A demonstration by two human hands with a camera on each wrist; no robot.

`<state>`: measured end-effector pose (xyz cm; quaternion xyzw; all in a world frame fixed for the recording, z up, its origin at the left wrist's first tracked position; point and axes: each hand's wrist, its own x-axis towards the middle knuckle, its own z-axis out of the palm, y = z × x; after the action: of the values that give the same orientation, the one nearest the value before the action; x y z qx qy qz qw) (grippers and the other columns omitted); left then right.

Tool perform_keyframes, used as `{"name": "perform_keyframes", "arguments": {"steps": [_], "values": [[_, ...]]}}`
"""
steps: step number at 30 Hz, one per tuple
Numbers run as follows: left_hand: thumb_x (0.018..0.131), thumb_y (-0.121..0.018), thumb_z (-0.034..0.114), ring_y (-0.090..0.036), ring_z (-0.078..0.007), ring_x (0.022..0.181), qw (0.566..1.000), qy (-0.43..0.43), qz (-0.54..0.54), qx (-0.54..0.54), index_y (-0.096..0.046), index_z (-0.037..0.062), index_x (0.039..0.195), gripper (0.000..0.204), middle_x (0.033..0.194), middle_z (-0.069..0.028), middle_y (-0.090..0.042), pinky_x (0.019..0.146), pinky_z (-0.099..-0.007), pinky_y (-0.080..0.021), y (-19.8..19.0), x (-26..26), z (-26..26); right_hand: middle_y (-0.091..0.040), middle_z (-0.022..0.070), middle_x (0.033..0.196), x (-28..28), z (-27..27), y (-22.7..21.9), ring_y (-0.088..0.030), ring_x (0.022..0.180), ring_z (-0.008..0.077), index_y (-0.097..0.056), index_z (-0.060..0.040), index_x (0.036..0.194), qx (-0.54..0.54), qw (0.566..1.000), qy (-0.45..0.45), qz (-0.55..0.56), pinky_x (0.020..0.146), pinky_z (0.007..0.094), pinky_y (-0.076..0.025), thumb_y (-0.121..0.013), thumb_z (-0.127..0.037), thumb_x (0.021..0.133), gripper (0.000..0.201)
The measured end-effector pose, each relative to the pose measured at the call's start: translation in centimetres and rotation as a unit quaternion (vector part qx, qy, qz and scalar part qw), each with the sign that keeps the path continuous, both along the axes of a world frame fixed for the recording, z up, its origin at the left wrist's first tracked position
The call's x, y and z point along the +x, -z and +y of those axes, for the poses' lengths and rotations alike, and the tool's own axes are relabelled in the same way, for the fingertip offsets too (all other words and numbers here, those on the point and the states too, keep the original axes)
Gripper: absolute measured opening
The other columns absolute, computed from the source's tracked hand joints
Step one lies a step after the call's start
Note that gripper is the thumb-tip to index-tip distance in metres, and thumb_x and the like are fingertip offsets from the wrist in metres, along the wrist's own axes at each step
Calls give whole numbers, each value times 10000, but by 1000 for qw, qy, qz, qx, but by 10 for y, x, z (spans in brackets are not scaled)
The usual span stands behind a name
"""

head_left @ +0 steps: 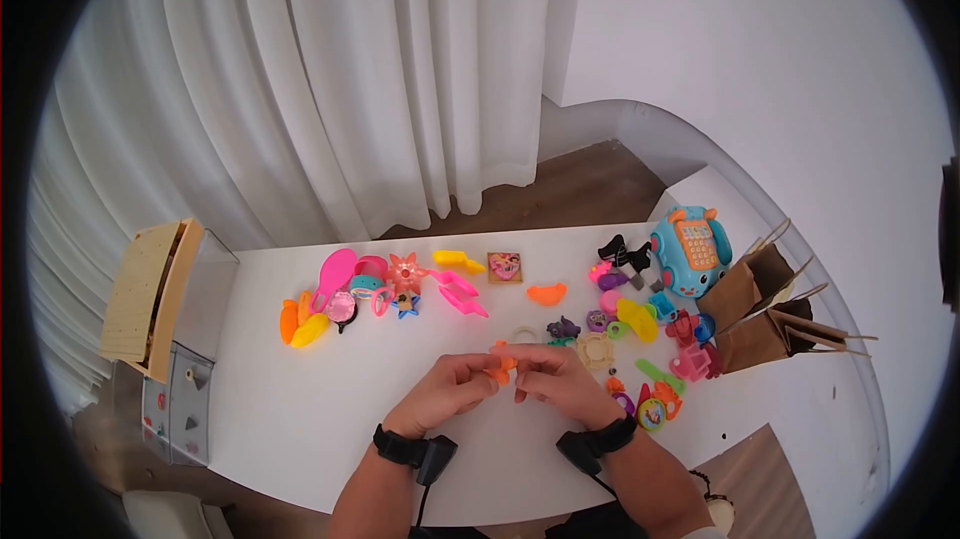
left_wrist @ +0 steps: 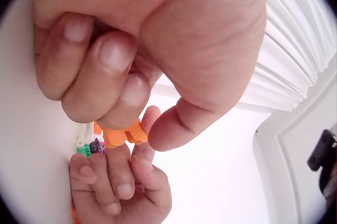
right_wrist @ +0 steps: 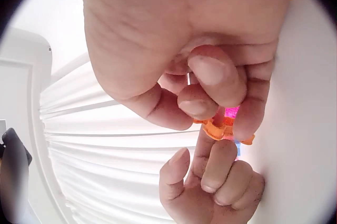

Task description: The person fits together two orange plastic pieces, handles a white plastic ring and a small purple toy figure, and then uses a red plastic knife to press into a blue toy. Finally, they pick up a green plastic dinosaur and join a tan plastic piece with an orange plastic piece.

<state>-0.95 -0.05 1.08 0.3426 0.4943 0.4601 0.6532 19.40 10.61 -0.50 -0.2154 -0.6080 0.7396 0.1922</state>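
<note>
Between my two hands is a small orange plastic toy piece [head_left: 502,367] with a scalloped edge, partly covered by fingers. My left hand [head_left: 447,391] pinches it from the left, the thumb beside the orange plastic [left_wrist: 125,133] in the left wrist view and the other fingers curled. From the other side my right hand [head_left: 562,384] grips it with thumb and fingertips; in the right wrist view orange plastic [right_wrist: 218,129] shows below those fingertips. Both hands are close over the white table [head_left: 330,409], near its front. A beige ring [head_left: 524,334] lies just beyond them.
To the right, colourful small toys surround a yellow toy [head_left: 636,319], near a blue toy phone [head_left: 690,251] and brown paper bags [head_left: 750,304]. Pink, red and yellow toys, including a pink paddle shape [head_left: 335,274], lie left. A clear box [head_left: 188,404] stands at the left edge.
</note>
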Motion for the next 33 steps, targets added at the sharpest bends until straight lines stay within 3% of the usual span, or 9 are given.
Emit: {"name": "perform_keyframes", "arguments": {"steps": [2, 8, 13, 18, 21, 23, 27, 30, 33], "values": [[967, -643, 121, -360, -9, 578, 1000, 3, 18, -2, -645, -27, 1356, 416, 729, 85, -491, 509, -216, -243, 1, -1, 0, -656, 5, 872, 1, -1, -9, -629, 743, 77, -600, -112, 1487, -24, 999, 1, -24, 735, 242, -547, -582, 4, 941, 559], [996, -627, 160, -317, -23, 578, 997, 2, -71, 2, -681, -7, 1326, 374, 733, 96, -428, 517, -220, -216, 4, -8, -2, -613, -15, 812, -8, -5, -3, -636, 732, 77, -500, -93, 1556, 9, 998, 8, -64, 714, 232, -529, -564, -24, 957, 607], [1078, -595, 377, -294, -30, 564, 984, -50, -169, 32, -561, 22, 1473, 532, 706, 84, -368, 511, -212, -210, 19, -10, -2, -613, -3, 824, -8, -7, 0, -580, 729, 69, -549, -94, 1494, 12, 998, 17, -61, 699, 250, -540, -566, -44, 969, 527], [1100, -547, 416, -268, -31, 561, 983, -24, -175, 55, -464, 35, 1554, 598, 699, 78, -344, 506, -210, -205, 11, -9, -1, -578, -18, 794, -9, -11, -2, -551, 713, 63, -592, -118, 1471, 9, 997, 31, -73, 689, 247, -531, -571, -45, 971, 506], [1103, -543, 395, -266, -29, 567, 986, -18, -153, 64, -470, 28, 1549, 582, 702, 80, -344, 508, -211, -201, 6, -8, -1, -546, -32, 778, -9, -10, 11, -526, 705, 57, -633, -135, 1449, 57, 995, 8, -88, 694, 233, -516, -581, -44, 970, 491], [1100, -552, 383, -271, -27, 572, 989, -17, -133, 61, -485, 19, 1537, 572, 704, 81, -350, 509, -211, -201, 5, -6, 0, -534, -33, 773, -8, -10, 11, -516, 705, 53, -663, -135, 1425, 108, 993, -9, -39, 698, 219, -506, -591, -41, 965, 475], [1076, -605, 344, -289, -28, 581, 997, -22, -80, 10, -534, -2, 1490, 544, 709, 84, -363, 513, -213, -203, 7, -2, 1, -539, -32, 779, -7, -9, 13, -512, 713, 49, -613, -142, 1481, 101, 995, -4, -8, 699, 219, -502, -586, -30, 961, 533], [1077, -604, 355, -291, -30, 582, 997, -19, -77, -2, -556, -4, 1465, 531, 701, 88, -351, 513, -213, -203, 13, -7, 0, -555, -27, 785, -8, -11, -4, -529, 706, 49, -562, -146, 1525, 27, 999, 25, -5, 689, 229, -502, -584, -34, 961, 575], [1090, -567, 404, -275, -34, 575, 994, -15, -103, 11, -556, 1, 1462, 549, 690, 87, -327, 509, -216, -198, 14, -11, -1, -613, -23, 821, -8, -6, 4, -614, 740, 55, -524, -135, 1556, 18, 998, 8, -66, 703, 223, -527, -596, -21, 954, 617]]}}
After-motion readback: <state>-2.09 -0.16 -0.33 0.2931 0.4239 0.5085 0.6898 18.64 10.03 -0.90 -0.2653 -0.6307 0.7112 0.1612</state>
